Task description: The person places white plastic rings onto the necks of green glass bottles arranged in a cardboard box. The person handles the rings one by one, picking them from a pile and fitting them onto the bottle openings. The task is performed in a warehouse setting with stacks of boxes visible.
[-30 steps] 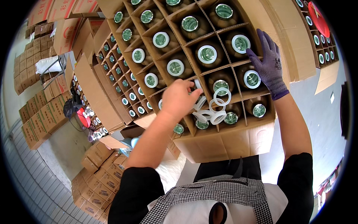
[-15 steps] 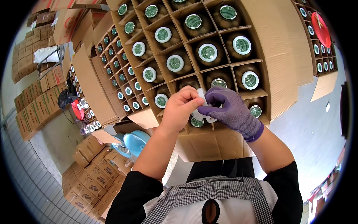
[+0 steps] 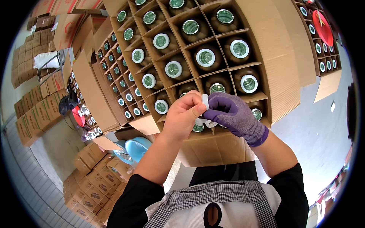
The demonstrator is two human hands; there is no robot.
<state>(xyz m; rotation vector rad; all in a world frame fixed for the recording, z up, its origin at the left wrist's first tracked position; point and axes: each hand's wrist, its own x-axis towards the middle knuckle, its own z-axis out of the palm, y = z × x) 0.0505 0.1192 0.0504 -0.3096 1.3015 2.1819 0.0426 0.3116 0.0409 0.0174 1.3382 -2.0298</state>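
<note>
Over the near side of a divided cardboard carton [image 3: 283, 81], my two hands meet. My bare left hand [image 3: 183, 116] pinches a white plastic ring [image 3: 205, 102], seen almost edge-on. In a purple-grey knitted glove, my right hand [image 3: 235, 114] has its fingers curled against that same ring. More white ring pieces [image 3: 211, 123] show under the gloved fingers; how many is hidden. Glass jars stand upright in the carton's cells. Some have a white ring round the mouth, like the jar [image 3: 249, 83] right of my glove; others have bare rims, like the jar [image 3: 217, 88] just beyond my hands.
At the left stands another open carton [image 3: 89, 89] of ringed and bare jars. A third carton [image 3: 329, 85] at the far right bears a red basin [image 3: 323, 28]. Light-blue basins [image 3: 137, 148] lie left of my forearm, near stacked closed boxes [image 3: 97, 186].
The white ring between my hands has turned more edge-on, and my gloved fingers have closed in nearer to it. The carton has shifted slightly left in view.
</note>
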